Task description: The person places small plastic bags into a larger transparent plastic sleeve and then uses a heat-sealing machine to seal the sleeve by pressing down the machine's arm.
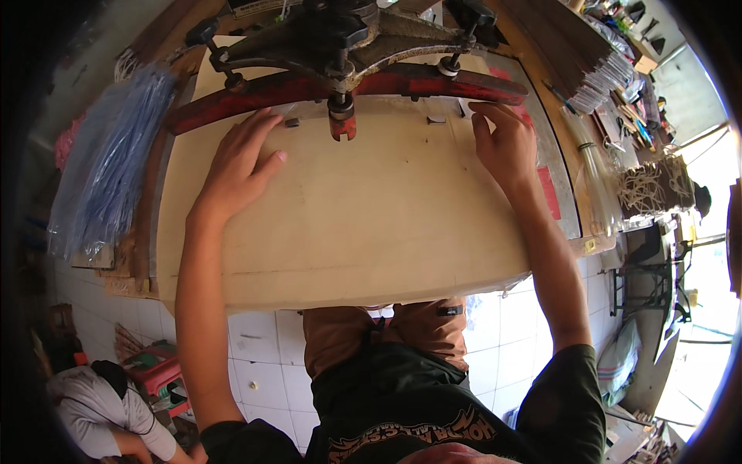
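The left hand (239, 158) is laid flat with the fingers spread on a pale board (348, 224), its fingertips reaching the near edge of a curved red bar (340, 89). The right hand (506, 143) is likewise pressed palm-down, fingers held close together, at the far right of the board, with the fingertips touching the red bar's right end. Nothing is pinched or gripped by either hand; a thin clear sheet seems to be held flat under them, though this cannot be told for certain.

The sheet appears already placed beneath the bar and the dark metal press (340, 39) above it, whose red foot (342, 124) hangs between the two hands, just over the board. Lining-up is judged to be under way; the pressing itself looks not yet done.

A bundle of blue strips in clear wrap (108, 162) lies to the left, well apart from the hands.
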The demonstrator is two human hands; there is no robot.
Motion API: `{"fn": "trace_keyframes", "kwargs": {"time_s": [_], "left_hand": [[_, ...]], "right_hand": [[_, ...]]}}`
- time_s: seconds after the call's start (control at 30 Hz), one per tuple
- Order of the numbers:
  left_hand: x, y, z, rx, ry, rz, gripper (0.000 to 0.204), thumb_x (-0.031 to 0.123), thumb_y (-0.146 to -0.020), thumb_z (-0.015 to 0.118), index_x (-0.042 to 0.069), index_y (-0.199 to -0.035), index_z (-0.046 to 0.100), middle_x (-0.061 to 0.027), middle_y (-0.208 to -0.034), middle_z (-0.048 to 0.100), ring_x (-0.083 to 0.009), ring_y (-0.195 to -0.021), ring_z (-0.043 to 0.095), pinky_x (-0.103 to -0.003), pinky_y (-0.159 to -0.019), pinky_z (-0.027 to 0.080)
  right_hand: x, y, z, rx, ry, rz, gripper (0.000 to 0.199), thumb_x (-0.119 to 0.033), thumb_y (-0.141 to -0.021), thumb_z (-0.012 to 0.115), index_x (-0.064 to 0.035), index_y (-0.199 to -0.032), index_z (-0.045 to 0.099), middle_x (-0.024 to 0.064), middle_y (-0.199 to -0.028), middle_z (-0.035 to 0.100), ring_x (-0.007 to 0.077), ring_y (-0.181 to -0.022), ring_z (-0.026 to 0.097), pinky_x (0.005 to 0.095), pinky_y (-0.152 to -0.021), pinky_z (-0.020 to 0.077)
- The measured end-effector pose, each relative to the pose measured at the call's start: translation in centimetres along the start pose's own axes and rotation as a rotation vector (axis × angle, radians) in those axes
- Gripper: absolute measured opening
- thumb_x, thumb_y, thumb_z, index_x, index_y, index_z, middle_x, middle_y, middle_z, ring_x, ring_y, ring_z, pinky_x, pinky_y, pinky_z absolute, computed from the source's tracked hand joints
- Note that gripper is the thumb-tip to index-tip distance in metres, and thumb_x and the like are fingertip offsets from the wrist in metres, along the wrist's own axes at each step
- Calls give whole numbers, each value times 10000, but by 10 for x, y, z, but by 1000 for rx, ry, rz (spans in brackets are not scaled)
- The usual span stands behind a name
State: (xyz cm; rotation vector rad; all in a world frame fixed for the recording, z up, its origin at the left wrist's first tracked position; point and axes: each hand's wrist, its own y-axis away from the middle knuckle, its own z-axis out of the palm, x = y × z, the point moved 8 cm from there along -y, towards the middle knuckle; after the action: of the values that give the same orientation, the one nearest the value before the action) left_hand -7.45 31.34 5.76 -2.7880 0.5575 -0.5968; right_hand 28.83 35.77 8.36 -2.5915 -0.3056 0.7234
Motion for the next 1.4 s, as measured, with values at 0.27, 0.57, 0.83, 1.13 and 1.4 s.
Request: {"fn": "trace_keyframes", "kwargs": {"time_s": [0.27,0.57,0.83,1.13,1.4], "left_hand": [[-5,-2,2,38,-30,24,546,219,-924,625,58,-1428,489,-155,-1540,419,-320,-1435,377,-419,-1182,294],[-4,-1,1,97,-42,71,531,281,-913,655,46,-1374,536,-176,-1507,453,-353,-1361,444,-450,-1150,330],[-7,3,2,111,-66,67,533,312,-923,644,55,-1378,535,-170,-1506,455,-356,-1352,450,-450,-1148,334],[-8,2,3,93,-61,39,549,326,-925,642,67,-1394,524,-166,-1514,446,-356,-1363,440,-450,-1158,323],[-6,1,0,105,-34,9,592,307,-905,662,42,-1408,495,-173,-1498,459,-363,-1368,433,-451,-1157,326]], "right_hand": [[18,-17,27,74,119,33,356,-332,-965,516,-117,-1151,731,145,-1216,679,391,-1204,571,547,-1029,407],[18,-25,35,-4,165,227,416,-462,-910,601,-229,-1238,708,133,-1395,583,351,-1365,450,496,-1148,309],[12,-22,39,-31,111,326,457,-465,-899,620,-218,-1279,678,153,-1396,581,337,-1361,466,502,-1153,294],[7,-21,35,-87,170,74,469,-416,-926,597,-121,-1284,667,177,-1391,576,362,-1346,474,447,-1131,357],[2,-25,31,-84,64,14,423,-389,-926,615,-107,-1231,694,187,-1343,607,365,-1294,525,445,-1087,400]]}}
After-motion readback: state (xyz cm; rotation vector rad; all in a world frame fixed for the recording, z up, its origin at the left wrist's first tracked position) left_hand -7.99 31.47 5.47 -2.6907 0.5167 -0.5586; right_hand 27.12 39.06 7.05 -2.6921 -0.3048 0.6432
